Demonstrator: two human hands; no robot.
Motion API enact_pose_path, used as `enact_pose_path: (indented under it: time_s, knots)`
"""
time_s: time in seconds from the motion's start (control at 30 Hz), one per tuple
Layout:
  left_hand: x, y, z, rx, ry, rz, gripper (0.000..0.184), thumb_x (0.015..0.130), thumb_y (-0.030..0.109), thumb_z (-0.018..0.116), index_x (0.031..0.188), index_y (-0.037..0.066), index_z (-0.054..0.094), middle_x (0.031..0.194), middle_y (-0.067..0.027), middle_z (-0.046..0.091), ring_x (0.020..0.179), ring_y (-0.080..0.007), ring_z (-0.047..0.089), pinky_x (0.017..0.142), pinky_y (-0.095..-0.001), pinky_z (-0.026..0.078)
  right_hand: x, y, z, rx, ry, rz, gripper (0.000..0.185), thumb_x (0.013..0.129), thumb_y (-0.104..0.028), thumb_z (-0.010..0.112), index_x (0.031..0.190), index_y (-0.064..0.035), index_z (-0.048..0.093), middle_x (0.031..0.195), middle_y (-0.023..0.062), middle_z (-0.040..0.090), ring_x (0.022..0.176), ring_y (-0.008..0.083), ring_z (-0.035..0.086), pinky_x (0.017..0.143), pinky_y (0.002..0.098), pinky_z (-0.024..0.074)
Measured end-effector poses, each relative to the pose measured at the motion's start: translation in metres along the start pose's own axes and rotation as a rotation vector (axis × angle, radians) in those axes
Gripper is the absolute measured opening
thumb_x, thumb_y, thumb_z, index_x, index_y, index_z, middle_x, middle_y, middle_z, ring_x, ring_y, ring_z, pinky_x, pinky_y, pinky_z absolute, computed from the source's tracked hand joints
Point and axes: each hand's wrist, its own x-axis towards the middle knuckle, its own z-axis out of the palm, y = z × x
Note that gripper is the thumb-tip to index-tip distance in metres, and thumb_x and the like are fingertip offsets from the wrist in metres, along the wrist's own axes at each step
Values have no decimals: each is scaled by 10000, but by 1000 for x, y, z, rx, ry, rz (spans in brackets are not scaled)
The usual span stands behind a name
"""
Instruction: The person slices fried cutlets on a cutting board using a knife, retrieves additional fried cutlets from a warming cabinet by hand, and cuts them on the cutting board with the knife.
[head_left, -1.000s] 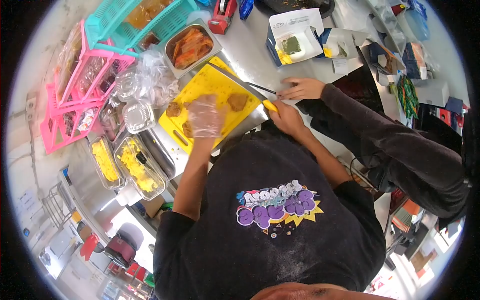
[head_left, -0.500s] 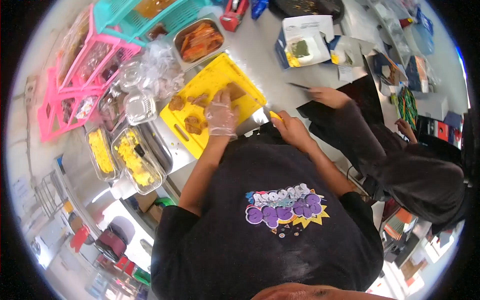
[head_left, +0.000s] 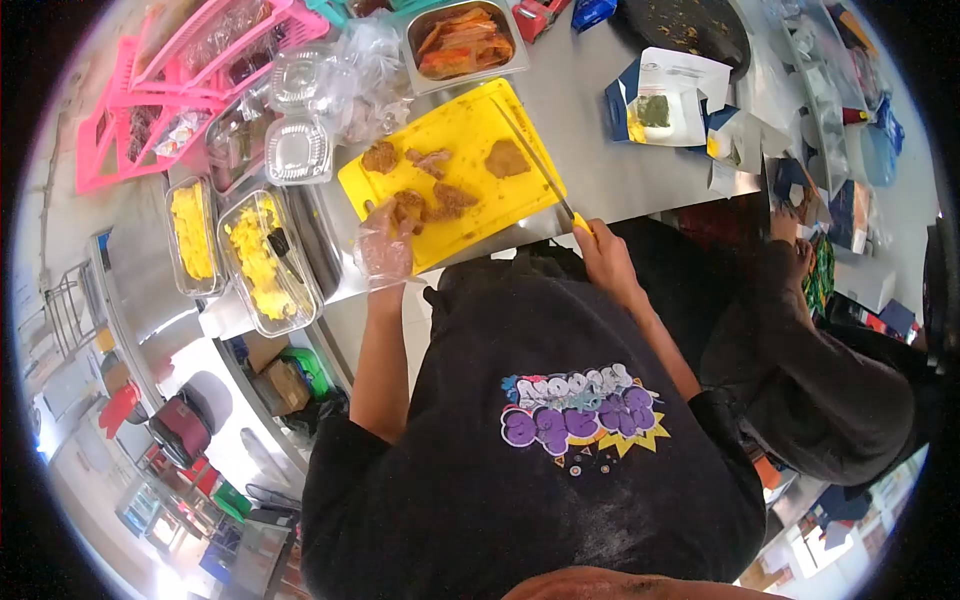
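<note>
Table ahead of you, yellow cutting board on it, knife along the board's 3 o'clock side, your right hand clamped round its handle, your gloved left hand at the board's 7 o'clock against a brown piece, its grip impossible to tell

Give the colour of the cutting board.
Yellow: the cutting board, marked with brown specks, shows best in the head view.
</note>
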Motion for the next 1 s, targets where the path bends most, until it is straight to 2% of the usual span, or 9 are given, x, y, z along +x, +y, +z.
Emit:
enact_pose_path:
  time_s: [0.1, 0.17, 0.37, 0.57, 0.67, 0.77, 0.8, 0.9, 1.0]
  knots:
    - [4, 30, -9, -159, 3, -73, 416, 852, 129, 743, 1250, 36, 664, 1154, -214, 696, 1084, -408, 656, 1001, -506, 512, 3, 1, 3, -14, -2, -39, 388, 1056, -395, 557, 1182, -33, 617, 908, 307, 691, 905, 535, 657, 749, 570, 502]
    - [7, 29, 2, 31, 216, 109, 406, 844, 136, 758, 1235, 46, 695, 1141, -191, 717, 1089, -409, 673, 1001, -507, 519, 5, 5, 8, -22, 15, -51, 385, 1054, -395, 561, 1177, -34, 615, 899, 300, 693, 895, 533, 659, 738, 566, 503]
    - [22, 66, 4, 253, -194, 398, 445, 839, 238, 750, 1269, 146, 680, 1197, -125, 699, 1091, -386, 637, 985, -511, 502, 2, 10, 9, 33, 31, -62, 380, 1051, -396, 574, 1152, -33, 617, 886, 291, 692, 880, 522, 663, 728, 558, 506]
    - [50, 74, 21, 261, -100, 356, 225, 832, 202, 736, 1040, 118, 759, 994, -110, 728, 930, -352, 690, 838, -450, 554, -3, 5, 7, 58, 36, -38, 390, 1049, -398, 576, 1154, -26, 629, 905, 294, 692, 900, 511, 668, 741, 546, 507]
    - [57, 74, 23, -175, -6, 73, 199, 839, 191, 755, 989, 61, 749, 958, -128, 731, 885, -324, 704, 791, -424, 553, -6, 3, 6, 75, 54, -23, 399, 1051, -399, 571, 1168, -23, 632, 921, 299, 692, 914, 510, 670, 749, 541, 509]
    - [60, 75, 18, -470, -3, -398, 223, 865, 169, 761, 1019, 13, 720, 991, -114, 728, 888, -265, 709, 754, -379, 556, -9, 4, 6, 88, 74, 2, 403, 1052, -399, 565, 1176, -21, 632, 930, 303, 691, 920, 513, 668, 756, 540, 509]
    - [61, 66, 22, -1021, 2, -596, 216, 917, 133, 740, 1100, 28, 696, 1020, -89, 707, 863, -218, 695, 773, -344, 562, -10, 5, 6, 89, 79, 10, 404, 1052, -399, 564, 1178, -21, 632, 932, 305, 690, 921, 515, 667, 758, 540, 509]
    - [54, 100, -10, -1738, -146, -616, 244, 958, 85, 695, 1200, 81, 661, 1044, -58, 689, 905, -194, 671, 802, -328, 563, -11, 5, 4, 103, 78, 21, 413, 1054, -403, 557, 1190, -21, 633, 938, 306, 691, 929, 515, 667, 765, 540, 508]
    - [49, 130, -32, -2001, -260, -523, 240, 967, 39, 683, 1196, 100, 642, 1069, -45, 682, 989, -182, 650, 852, -343, 564, -10, 9, 7, 105, 88, 9, 418, 1055, -405, 556, 1210, -24, 634, 947, 309, 691, 942, 513, 668, 774, 536, 510]
